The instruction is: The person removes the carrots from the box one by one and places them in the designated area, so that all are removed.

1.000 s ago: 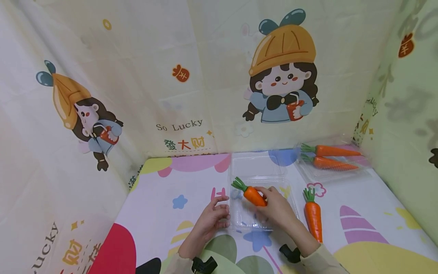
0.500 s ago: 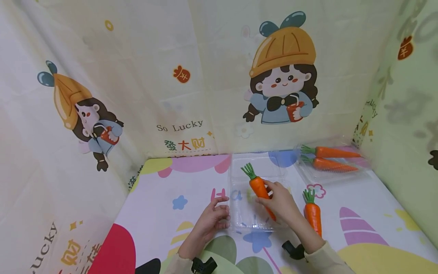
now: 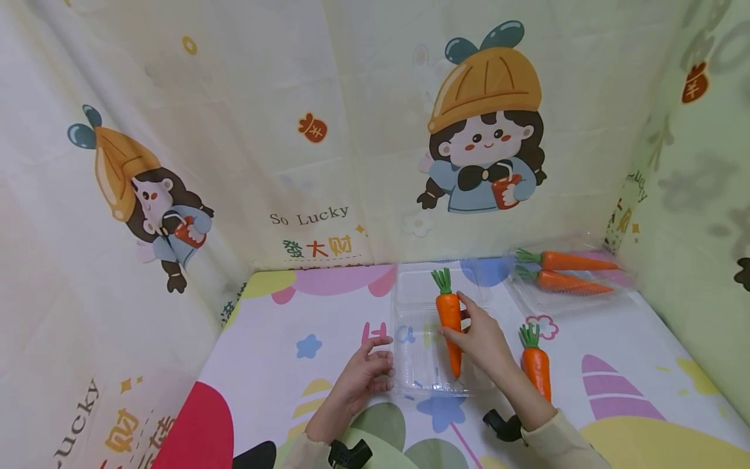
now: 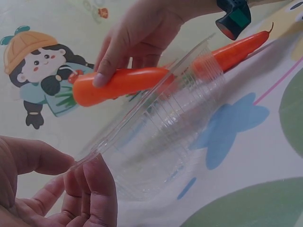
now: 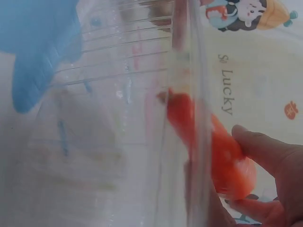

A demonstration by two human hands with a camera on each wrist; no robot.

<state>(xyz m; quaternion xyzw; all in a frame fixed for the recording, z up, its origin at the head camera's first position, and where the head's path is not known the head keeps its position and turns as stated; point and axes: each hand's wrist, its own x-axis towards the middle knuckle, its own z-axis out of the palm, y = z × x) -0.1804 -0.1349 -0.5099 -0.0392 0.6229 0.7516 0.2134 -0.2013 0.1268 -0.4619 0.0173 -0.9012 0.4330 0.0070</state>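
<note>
In the head view my right hand (image 3: 485, 335) grips an orange carrot (image 3: 448, 312) with green leaf stubs. It points lengthwise, leaves away from me and tip toward me, over a clear plastic box (image 3: 418, 371). In the left wrist view the thumb lies on the carrot's thick end (image 4: 87, 90), and its body passes behind the box rim (image 4: 125, 118). My left hand (image 3: 369, 371) pinches that rim at the box's left side between thumb and fingers. The right wrist view shows the carrot (image 5: 232, 161) partly through the clear wall. Whether it touches the box floor I cannot tell.
Another carrot (image 3: 536, 365) lies right of the box, beside my right forearm. At the back right, a clear bag (image 3: 541, 301) contains two more carrots (image 3: 577, 260). The box's clear lid (image 3: 413, 284) is folded back toward the printed wall cloth (image 3: 381, 163).
My right hand has swung the carrot from a slant, leaves to the upper left, to nearly straight, shifting its leaves rightward and away from me. The left hand stays at the rim.
</note>
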